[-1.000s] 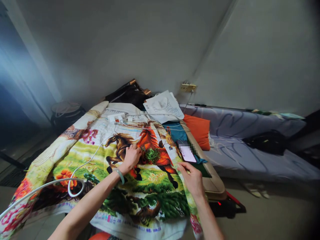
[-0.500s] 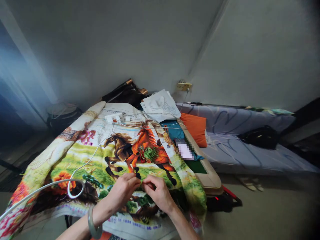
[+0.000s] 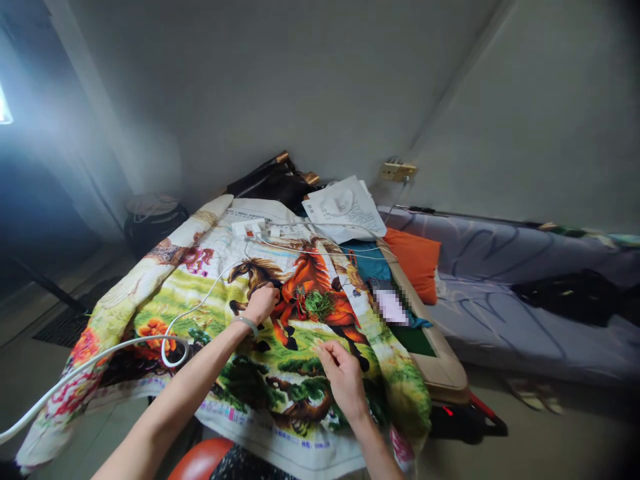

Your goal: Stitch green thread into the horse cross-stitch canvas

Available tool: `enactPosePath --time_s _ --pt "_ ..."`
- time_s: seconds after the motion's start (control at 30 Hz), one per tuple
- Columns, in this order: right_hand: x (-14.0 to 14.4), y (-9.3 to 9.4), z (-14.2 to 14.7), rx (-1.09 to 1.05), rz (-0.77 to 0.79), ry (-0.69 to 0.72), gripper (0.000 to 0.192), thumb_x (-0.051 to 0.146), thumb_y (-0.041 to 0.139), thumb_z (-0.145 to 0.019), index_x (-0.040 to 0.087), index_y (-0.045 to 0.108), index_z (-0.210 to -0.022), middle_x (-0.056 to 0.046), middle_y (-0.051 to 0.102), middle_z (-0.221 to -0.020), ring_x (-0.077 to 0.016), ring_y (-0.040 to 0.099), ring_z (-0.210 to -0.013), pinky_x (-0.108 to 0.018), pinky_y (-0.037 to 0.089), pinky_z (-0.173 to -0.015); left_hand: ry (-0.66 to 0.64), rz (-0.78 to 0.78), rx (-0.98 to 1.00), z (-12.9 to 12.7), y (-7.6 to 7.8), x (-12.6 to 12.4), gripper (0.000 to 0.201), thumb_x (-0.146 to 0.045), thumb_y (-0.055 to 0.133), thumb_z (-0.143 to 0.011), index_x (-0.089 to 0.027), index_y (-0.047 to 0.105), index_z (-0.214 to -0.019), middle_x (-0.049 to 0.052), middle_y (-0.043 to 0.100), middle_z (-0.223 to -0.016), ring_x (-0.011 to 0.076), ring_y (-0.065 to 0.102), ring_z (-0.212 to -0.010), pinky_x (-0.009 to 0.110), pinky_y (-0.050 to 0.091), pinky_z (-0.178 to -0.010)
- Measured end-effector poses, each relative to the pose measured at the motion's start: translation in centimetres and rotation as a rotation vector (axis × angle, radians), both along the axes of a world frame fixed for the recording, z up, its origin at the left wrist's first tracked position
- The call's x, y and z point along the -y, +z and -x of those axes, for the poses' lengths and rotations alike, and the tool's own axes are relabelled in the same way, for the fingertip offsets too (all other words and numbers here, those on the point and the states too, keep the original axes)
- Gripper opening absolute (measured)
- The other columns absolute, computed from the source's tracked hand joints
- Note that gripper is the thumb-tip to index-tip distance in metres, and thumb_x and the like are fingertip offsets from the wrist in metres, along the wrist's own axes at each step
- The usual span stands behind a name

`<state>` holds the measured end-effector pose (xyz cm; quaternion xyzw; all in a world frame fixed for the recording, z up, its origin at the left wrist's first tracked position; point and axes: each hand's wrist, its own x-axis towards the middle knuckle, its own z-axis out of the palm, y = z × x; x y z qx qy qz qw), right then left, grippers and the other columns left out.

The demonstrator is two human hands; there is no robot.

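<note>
A large cloth [image 3: 155,293] printed or stitched with horses, grass and flowers covers the table, its side edges rolled. My left hand [image 3: 263,305], with a pale bangle at the wrist, is over the dark horse, fingers curled; what they hold, if anything, is hidden. Low over the green part of the cloth, my right hand [image 3: 346,379] has thumb and forefinger pinched together, and anything between them is too fine to make out. A tangle of green thread [image 3: 320,305] with some red strands lies on the orange horse, between and beyond my hands.
A white cable [image 3: 100,357] loops across the left of the cloth to a white power strip [image 3: 249,229]. Papers [image 3: 345,210] lie at the back. To the right are a blurred-out phone-like object [image 3: 391,307], an orange cushion [image 3: 414,263] and a covered sofa [image 3: 480,313].
My hands were close together over the cloth's lower middle. The left has moved forward to the dark horse, and the right is now apart from it. The view has swung left.
</note>
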<state>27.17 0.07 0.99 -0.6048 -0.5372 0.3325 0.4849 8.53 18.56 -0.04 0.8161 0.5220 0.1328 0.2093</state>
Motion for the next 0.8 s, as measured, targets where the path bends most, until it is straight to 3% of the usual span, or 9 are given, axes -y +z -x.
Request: enactPosePath --time_s 0.13,0.27,0.47,0.6,0.73,0.8 --pt "-0.4 -0.4 0.1 -0.029 0.046 -0.056 0.053 0.069 0.063 -0.086 0.017 0.067 -0.077 -0.002 0.054 -0.058 -0.0146 0.045 -0.049 -0.027 0.039 -0.048 -0.041 -0.044 0.102 0.3 0.9 0.8 0.016 -0.015 0.052 -0.095 -0.015 0.067 -0.088 0.01 0.068 -0.097 0.0207 0.063 -0.094 0.032 0.048 -0.091" --pt "-0.7 -0.4 1.1 -0.05 0.022 -0.148 0.054 0.068 0.067 -0.082 0.015 0.073 -0.078 -0.007 0.063 -0.062 -0.0176 0.055 -0.051 -0.03 0.047 -0.052 -0.155 -0.069 0.598 1.0 1.5 6.1 0.016 -0.025 0.056 -0.096 -0.017 0.066 -0.086 0.006 0.069 -0.087 0.0177 0.061 -0.081 0.03 0.049 -0.081" --pt "0.5 -0.8 4.5 -0.242 0.115 -0.057 0.043 0.057 0.073 -0.08 0.015 0.079 -0.083 -0.007 0.068 -0.067 -0.0185 0.059 -0.057 -0.03 0.052 -0.058 0.125 0.262 1.025 1.5 -0.1 15.6 0.023 -0.038 0.072 -0.086 -0.016 0.07 -0.091 0.006 0.071 -0.082 0.0181 0.065 -0.074 0.028 0.052 -0.07" --pt "1.8 -1.3 6.2 -0.345 0.193 0.039 0.042 0.055 0.075 -0.08 0.014 0.08 -0.087 -0.006 0.069 -0.071 -0.0169 0.059 -0.06 -0.028 0.051 -0.061 0.26 0.255 1.069 1.7 -0.6 18.0 0.026 -0.041 0.074 -0.083 -0.017 0.065 -0.08 0.003 0.067 -0.073 0.0154 0.061 -0.065 0.026 0.05 -0.063" --pt "2.3 -1.3 6.6 -0.349 0.203 0.064 0.039 0.052 0.072 -0.083 0.014 0.077 -0.082 -0.005 0.066 -0.069 -0.0152 0.055 -0.06 -0.026 0.047 -0.06 0.254 0.193 0.995 2.1 -0.8 18.7 0.027 -0.042 0.073 -0.086 -0.017 0.066 -0.077 0.004 0.068 -0.072 0.0157 0.062 -0.066 0.026 0.051 -0.064" --pt "2.3 -0.9 6.4 -0.34 0.183 0.086 0.038 0.051 0.07 -0.084 0.013 0.074 -0.08 -0.004 0.064 -0.069 -0.0144 0.053 -0.06 -0.025 0.045 -0.059 0.234 0.19 0.968 2.3 -1.1 18.6 0.027 -0.044 0.072 -0.087 -0.017 0.071 -0.088 0.005 0.071 -0.078 0.0173 0.064 -0.071 0.028 0.053 -0.069"
